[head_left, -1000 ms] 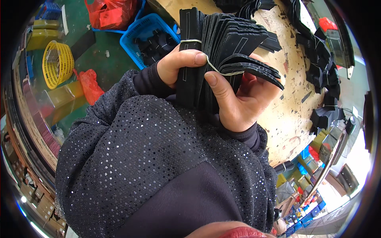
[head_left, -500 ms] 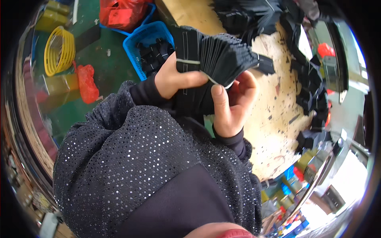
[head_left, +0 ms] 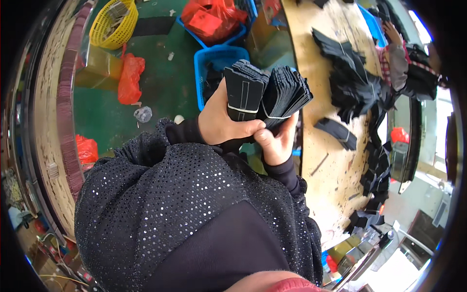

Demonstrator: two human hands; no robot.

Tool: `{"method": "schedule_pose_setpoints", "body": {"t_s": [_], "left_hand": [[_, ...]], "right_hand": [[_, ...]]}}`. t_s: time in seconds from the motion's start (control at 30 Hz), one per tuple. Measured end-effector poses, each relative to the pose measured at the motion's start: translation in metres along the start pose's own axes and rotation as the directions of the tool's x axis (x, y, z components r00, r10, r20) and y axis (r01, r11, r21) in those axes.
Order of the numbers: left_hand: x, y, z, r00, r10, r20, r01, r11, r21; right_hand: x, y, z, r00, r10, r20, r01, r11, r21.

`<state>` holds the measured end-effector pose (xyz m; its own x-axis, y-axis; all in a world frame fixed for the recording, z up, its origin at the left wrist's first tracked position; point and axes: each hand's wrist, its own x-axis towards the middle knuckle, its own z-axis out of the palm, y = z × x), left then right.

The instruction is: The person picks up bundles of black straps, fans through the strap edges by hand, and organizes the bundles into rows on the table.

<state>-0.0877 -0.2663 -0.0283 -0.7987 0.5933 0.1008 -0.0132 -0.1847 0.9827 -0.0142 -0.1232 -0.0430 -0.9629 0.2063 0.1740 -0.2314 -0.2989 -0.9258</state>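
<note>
My left hand [head_left: 218,119] is closed round a thick bundle of black fabric pieces [head_left: 244,90], tied with a white band and showing a stitched rectangle on its face. Beside it, fanned out to the right, is a second banded stack of black pieces [head_left: 286,92]. My right hand [head_left: 278,145] grips that stack from below, its fingers mostly hidden behind. The two thumbs meet at the lower ends of the stacks. Just beyond my left hand stands a blue basket [head_left: 198,78] with dark pieces inside.
On the right, a worn wooden table [head_left: 318,180] carries a heap of black pieces [head_left: 357,82] and a small tied bundle [head_left: 335,132]. Another person's sleeve [head_left: 399,68] shows beyond. At far left are a yellow basket [head_left: 99,31] and a red plastic bag [head_left: 130,80].
The single fanned stack now appears as two bundles side by side, held more upright. My view has shifted, so the table heap, small bundle and another person now show at right.
</note>
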Motion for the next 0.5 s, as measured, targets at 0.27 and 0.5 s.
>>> {"method": "schedule_pose_setpoints", "body": {"t_s": [0.27,0.5], "left_hand": [[-0.024,0.032,-0.177,0.981,-0.02,-0.193,0.015,1.0,-0.027],[0.002,0.083,-0.291,0.991,0.077,-0.113,-0.088,0.991,-0.099]], "right_hand": [[0.081,0.082,0.153,0.98,0.107,0.167,-0.126,0.986,0.107],[0.168,0.09,0.236,0.963,0.059,0.264,-0.111,0.976,0.188]]}}
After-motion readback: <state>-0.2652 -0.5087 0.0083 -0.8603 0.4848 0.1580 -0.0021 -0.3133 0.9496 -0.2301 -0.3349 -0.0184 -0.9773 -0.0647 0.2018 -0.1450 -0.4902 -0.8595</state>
